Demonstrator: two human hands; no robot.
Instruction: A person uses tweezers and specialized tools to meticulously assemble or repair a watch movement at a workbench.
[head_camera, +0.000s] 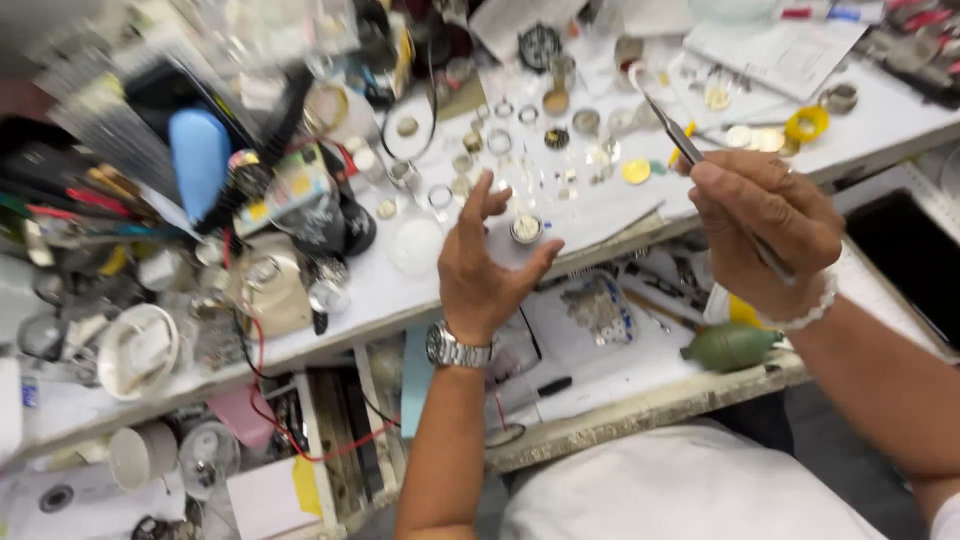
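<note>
My left hand (485, 265) is raised over the white workbench (400, 290), palm up, fingers spread. It holds nothing; a small round watch movement (526, 229) lies on the bench just beyond its fingertips. A metal wristwatch (457, 349) sits on that wrist. My right hand (765, 225) is closed around thin metal tweezers (672, 128), whose tips point up and to the left over the scattered watch parts. A white bead bracelet (805, 312) circles the right wrist.
Many small rings, gears and watch cases (500, 140) litter the bench top. A blue bottle (199, 155) and tool clutter stand at the left. A green rubber blower (730, 346) lies on the pulled-out drawer tray (640, 400). A yellow tape roll (806, 124) sits far right.
</note>
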